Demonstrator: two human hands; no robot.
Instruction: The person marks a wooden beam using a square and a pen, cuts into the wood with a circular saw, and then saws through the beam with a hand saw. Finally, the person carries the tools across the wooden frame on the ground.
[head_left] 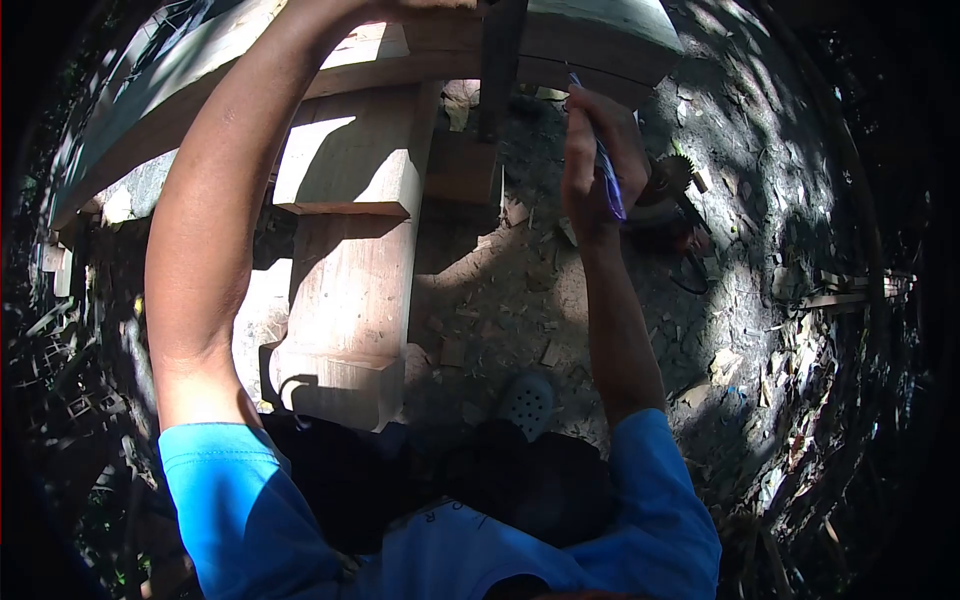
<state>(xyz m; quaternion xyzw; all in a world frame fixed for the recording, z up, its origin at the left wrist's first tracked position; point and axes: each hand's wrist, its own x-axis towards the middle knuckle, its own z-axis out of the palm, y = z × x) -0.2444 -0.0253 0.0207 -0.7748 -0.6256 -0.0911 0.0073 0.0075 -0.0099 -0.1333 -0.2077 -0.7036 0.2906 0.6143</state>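
My right hand (605,140) is closed around a purple-blue pen (609,178), its tip pointing up and left at the near face of a thick wooden beam (590,45). My left arm reaches across to the same beam, where only part of my left hand (425,6) shows at the top edge of the view; its fingers are hidden. A dark flat bar (502,70) stands beside that hand and hangs down across the beam's front.
A stepped wooden timber (350,270) extends from the beam towards my body. Right of my right hand, a power tool with a toothed round blade (672,178) lies on the ground. Wood chips and leaves litter the soil (740,330). My grey clog (527,405) shows below.
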